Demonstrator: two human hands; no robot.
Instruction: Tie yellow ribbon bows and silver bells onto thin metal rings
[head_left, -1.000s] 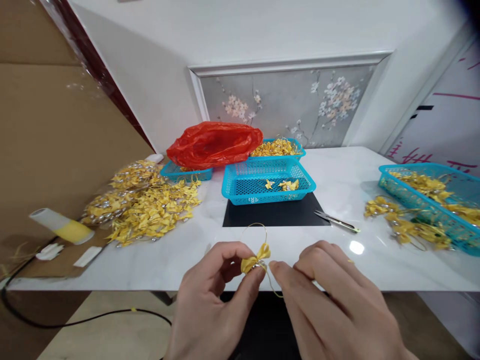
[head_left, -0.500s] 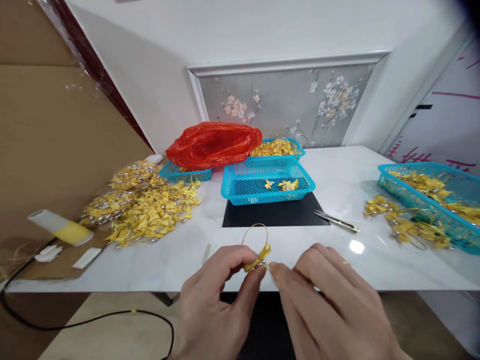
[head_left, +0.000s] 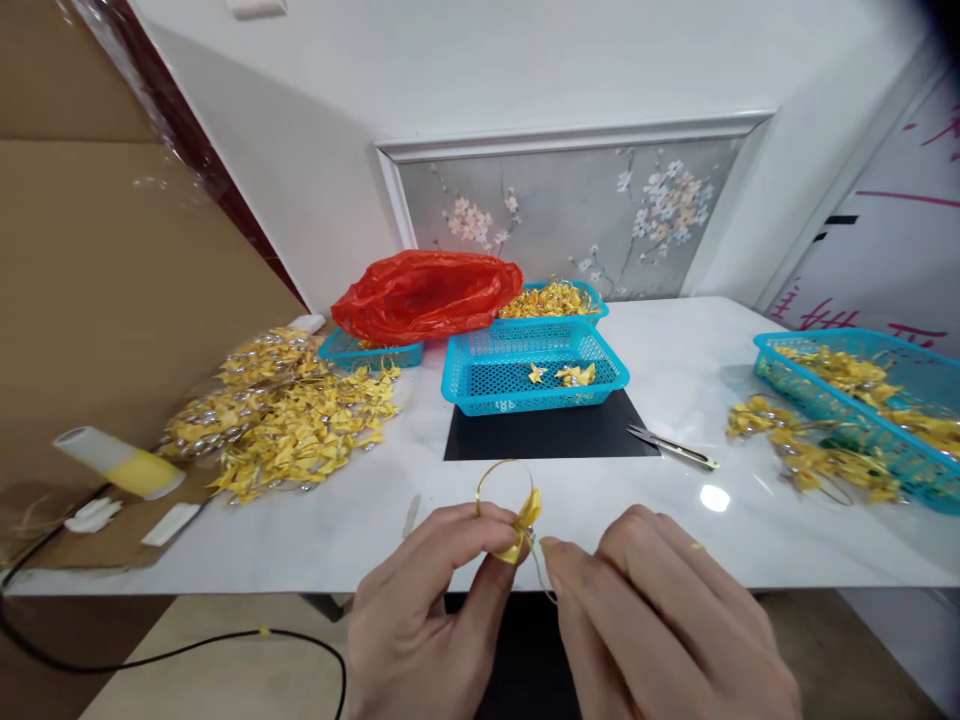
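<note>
Between the thumb and forefinger of my left hand (head_left: 442, 610) is a small yellow ribbon bow (head_left: 528, 512) with a silvery bead at its middle. A thin gold loop (head_left: 504, 464) rises from the bow above my fingertips. My right hand (head_left: 660, 610) is just to the right, its thumb and forefinger pinched together. A pale thin cord (head_left: 541, 572) hangs between the bow and the right fingertips; whether they grip it is hard to see. Both hands are over the table's front edge.
A blue basket (head_left: 459, 390) holding a few bows stands on a black mat (head_left: 540, 435). Thread snips (head_left: 673, 446) lie right of it. Piled bows (head_left: 300, 420) are at left, a red plastic bag (head_left: 424, 295) behind, and another blue basket (head_left: 795, 385) at right.
The bow has turned in my left fingers, showing more of its ribbon and bead. My right fingertips have drawn slightly away from it, and more of the pale cord shows.
</note>
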